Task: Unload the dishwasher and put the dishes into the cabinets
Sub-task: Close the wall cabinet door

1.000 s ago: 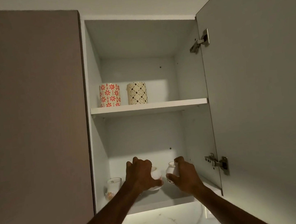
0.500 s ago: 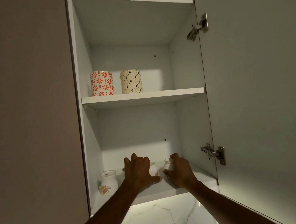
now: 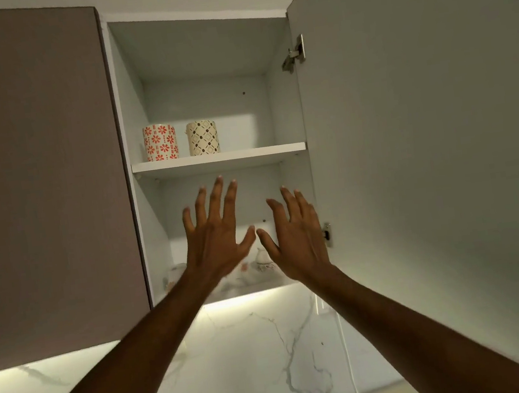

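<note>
My left hand and my right hand are raised in front of the open wall cabinet, fingers spread, holding nothing. Behind them, small white cups stand on the cabinet's bottom shelf, partly hidden by my hands. Another white cup stands at the shelf's left. On the upper shelf stand a mug with red flowers and a cream mug with a dark diamond pattern.
The cabinet door stands open at the right, with hinges on its inner edge. A closed brown cabinet door is at the left. Below is a lit marble backsplash.
Both hands have let go of the small white cups on the bottom shelf and pulled back, upward, with fingers now spread. The cups stay on the shelf.
</note>
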`<state>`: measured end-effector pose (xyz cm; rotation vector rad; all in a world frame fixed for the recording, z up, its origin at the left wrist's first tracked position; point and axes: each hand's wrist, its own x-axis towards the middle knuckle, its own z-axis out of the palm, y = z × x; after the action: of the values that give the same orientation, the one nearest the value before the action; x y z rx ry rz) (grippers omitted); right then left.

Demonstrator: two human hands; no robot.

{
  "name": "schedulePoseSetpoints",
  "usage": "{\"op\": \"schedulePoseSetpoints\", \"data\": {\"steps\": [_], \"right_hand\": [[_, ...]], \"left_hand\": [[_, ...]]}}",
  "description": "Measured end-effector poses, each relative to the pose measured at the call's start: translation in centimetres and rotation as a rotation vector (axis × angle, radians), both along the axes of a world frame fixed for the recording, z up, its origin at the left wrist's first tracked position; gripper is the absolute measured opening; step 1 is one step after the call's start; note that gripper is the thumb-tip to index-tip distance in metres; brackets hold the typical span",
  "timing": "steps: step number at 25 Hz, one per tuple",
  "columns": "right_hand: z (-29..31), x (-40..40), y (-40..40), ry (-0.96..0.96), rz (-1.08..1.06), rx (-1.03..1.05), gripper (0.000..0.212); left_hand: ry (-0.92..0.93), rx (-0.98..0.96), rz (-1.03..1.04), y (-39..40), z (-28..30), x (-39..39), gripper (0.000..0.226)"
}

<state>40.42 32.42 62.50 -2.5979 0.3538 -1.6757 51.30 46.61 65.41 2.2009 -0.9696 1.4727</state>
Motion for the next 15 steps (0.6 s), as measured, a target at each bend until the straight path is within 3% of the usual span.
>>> {"op": "schedulePoseSetpoints", "data": {"steps": [6,11,15], "right_hand": [[2.6,-15.9,4.1,-0.290,0.021,-0.068,0.065],[3.9,-29.6,2.9,-0.437,0.003,-0.135,0.073],[3.7,-36.8,-1.7,-0.524,-0.075,0.065,0.078]], "left_hand": [[-0.116,-0.050,-0.025,0.5,4.1,-14.8,0.094],[-0.250,0.059,-0.252,-3.8,7.6,-27.8,0.081],[-0.447,0.173,-0.384,-9.3,10.0,-36.8,0.073]]}}
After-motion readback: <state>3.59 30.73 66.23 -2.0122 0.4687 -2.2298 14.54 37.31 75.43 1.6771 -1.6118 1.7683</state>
